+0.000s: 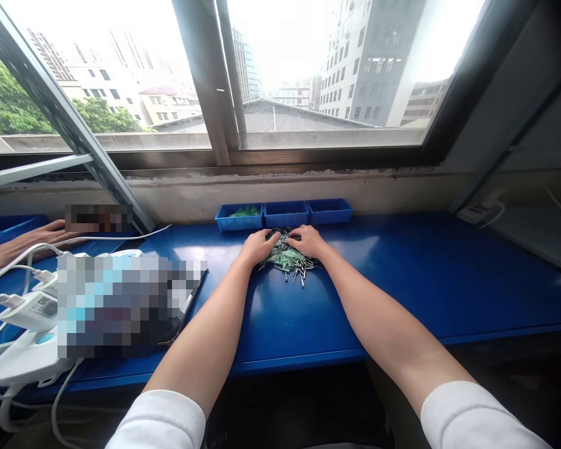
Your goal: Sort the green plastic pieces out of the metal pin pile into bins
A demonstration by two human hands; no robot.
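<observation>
Two bare hands meet at a mixed heap of slim silvery metal pins and crumpled pale-green pieces (286,258), mid-frame on a glossy blue tabletop (299,327).
The left hand (257,247) touches the heap's left edge and the right hand (308,241) its upper right, fingers curved inward; whether either grasps any pins cannot be told. Loose pins fan out below the heap toward frame centre. Just above stand three blue open-topped plastic bins (287,219) in a row, the leftmost holding green material. At the left of the frame lie a white power strip (23,358) with plugged-in chargers and, higher, another person's hand (51,234).
</observation>
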